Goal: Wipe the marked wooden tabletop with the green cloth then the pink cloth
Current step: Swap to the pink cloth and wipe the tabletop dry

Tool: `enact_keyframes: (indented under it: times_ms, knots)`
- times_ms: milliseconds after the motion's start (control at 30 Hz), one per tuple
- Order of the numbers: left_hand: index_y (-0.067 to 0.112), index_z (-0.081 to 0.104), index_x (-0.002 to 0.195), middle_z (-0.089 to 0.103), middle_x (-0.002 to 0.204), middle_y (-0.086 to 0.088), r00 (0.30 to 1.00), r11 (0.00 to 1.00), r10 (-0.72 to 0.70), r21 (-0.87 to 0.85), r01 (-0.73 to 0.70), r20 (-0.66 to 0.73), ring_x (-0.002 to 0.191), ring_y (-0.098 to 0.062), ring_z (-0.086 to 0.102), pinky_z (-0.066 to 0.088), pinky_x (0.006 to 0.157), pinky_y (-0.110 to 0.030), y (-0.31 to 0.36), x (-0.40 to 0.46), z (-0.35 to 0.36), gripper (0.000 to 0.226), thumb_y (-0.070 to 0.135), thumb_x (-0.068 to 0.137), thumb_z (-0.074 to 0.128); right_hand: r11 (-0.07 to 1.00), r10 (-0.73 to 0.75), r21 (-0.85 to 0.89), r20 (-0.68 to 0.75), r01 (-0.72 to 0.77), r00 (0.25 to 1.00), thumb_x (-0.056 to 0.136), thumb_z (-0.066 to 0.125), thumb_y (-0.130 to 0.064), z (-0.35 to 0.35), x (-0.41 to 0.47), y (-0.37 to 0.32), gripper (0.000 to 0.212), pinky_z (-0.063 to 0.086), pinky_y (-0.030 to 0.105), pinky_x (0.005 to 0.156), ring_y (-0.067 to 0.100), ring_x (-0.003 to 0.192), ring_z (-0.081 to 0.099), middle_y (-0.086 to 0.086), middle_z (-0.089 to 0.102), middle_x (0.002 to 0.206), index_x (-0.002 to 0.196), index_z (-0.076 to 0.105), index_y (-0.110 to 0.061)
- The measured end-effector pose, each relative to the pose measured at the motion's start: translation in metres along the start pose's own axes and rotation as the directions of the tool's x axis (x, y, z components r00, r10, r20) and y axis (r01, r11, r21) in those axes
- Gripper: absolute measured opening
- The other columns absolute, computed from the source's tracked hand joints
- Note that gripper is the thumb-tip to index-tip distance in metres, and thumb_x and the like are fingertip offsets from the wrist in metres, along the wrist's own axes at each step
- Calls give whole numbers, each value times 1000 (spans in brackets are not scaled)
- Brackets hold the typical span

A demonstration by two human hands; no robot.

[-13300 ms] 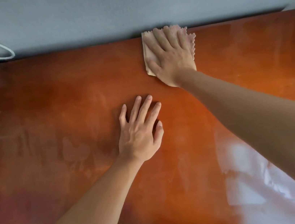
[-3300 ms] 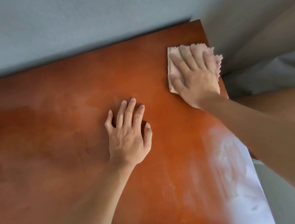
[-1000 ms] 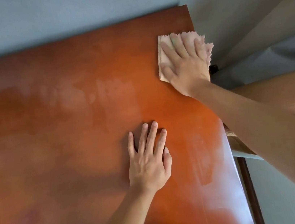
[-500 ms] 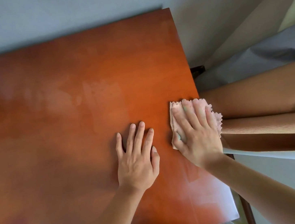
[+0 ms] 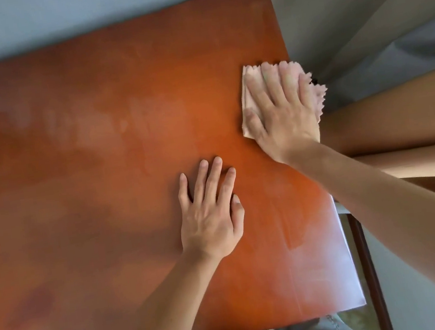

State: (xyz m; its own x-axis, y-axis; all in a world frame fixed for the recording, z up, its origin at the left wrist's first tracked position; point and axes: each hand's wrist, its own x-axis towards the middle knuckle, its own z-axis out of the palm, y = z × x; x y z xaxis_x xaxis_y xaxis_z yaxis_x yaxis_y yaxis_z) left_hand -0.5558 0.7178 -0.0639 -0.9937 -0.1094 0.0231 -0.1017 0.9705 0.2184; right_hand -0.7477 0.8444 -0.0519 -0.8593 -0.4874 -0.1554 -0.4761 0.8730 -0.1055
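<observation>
Now right hand (image 5: 282,116) flat, fingers straight, pressing pink cloth (image 5: 247,96) at tabletop (image 5: 97,153) right edge.
Left hand (image 5: 209,216) flat on wood, fingers extended, holding nothing.

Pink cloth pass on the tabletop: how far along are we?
Done, apparently: no green cloth is in view, so that pass looks finished. In hand: the right hand presses the pink cloth flat at the tabletop's right edge, cloth overhanging slightly; the left hand rests flat beside it. Left: pale smears across the left and middle suggest more wiping there.
</observation>
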Motion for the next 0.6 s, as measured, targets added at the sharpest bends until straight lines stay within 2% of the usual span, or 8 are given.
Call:
enact_keyframes:
  times_ms: [267, 433, 600]
  knots:
    - [17, 50, 147, 38, 161, -8, 1000, 1000, 5, -22, -5, -7, 153, -29, 27, 15, 123, -60, -2, -1, 2, 51, 31, 100, 38, 998, 55, 34, 9, -56, 998, 106, 19, -45, 15, -101, -26, 63, 3, 57, 125, 34, 157, 3, 9, 11, 170, 164, 11, -20]
    - [19, 48, 149, 34, 164, -5, 998, 998, -17, -58, 20, 58, 154, -26, 23, 12, 124, -58, 0, 3, -6, 52, 34, 101, 34, 989, 121, 87, 21, -123, 992, 104, 18, -46, 23, -159, -44, 64, -1, 55, 125, 31, 158, 1, 9, 11, 170, 163, 18, -22]
    - [16, 52, 144, 37, 161, -8, 996, 992, 18, -124, -8, 85, 152, -27, 28, 16, 123, -54, -14, -6, -21, 46, 27, 100, 47, 977, 192, 102, -15, -190, 981, 104, 23, -45, 33, -182, -59, 63, 6, 59, 124, 31, 158, 5, 8, 15, 170, 163, 21, -23]
